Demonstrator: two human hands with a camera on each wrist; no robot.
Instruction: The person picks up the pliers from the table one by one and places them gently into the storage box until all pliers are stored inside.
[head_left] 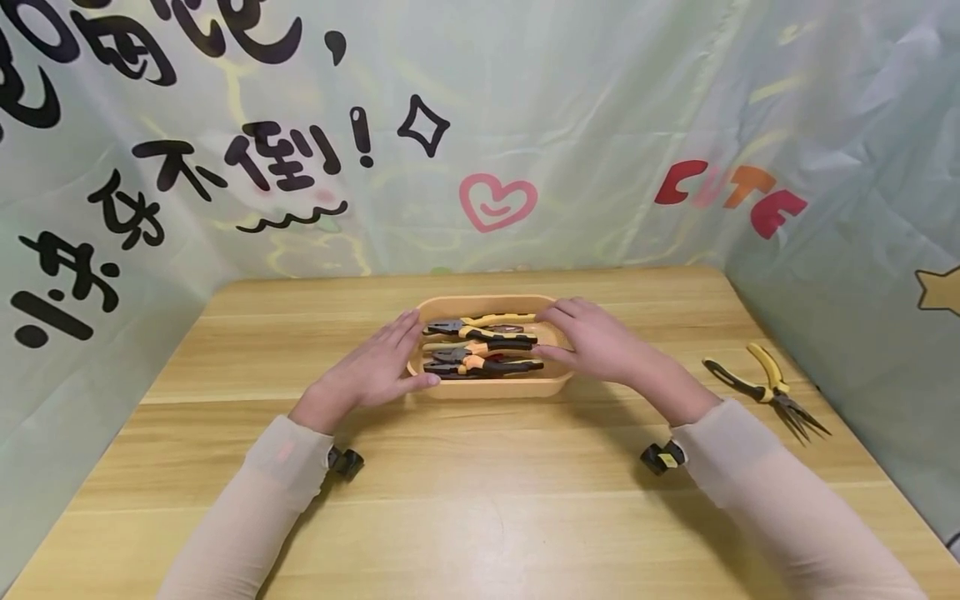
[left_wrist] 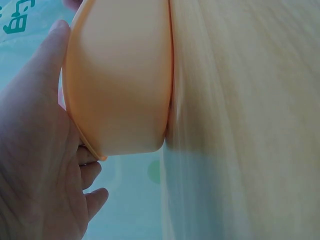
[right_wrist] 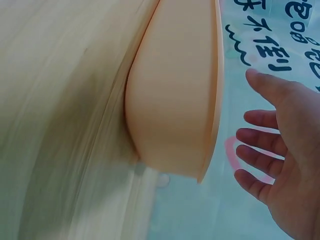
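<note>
A shallow orange plastic basket [head_left: 495, 388] sits toward the back of the table, with several pliers [head_left: 480, 333] lying side by side in it, their handles yellow-black and orange-black. My left hand [head_left: 378, 360] rests against the basket's left end, fingers extended along the rim and thumb at the front corner. In the left wrist view, that hand [left_wrist: 40, 140] lies along the rim. My right hand [head_left: 600, 340] hovers at the right end, fingertips over the pliers' handles. The right wrist view shows this hand [right_wrist: 295, 145] with fingers spread and relaxed, apart from the basket wall [right_wrist: 172, 95].
Needle-nose pliers [head_left: 772, 392] with yellow-black handles lie spread apart on the wooden table [head_left: 465, 500] at the right. A printed curtain [head_left: 600, 125] hangs behind the table and along both sides.
</note>
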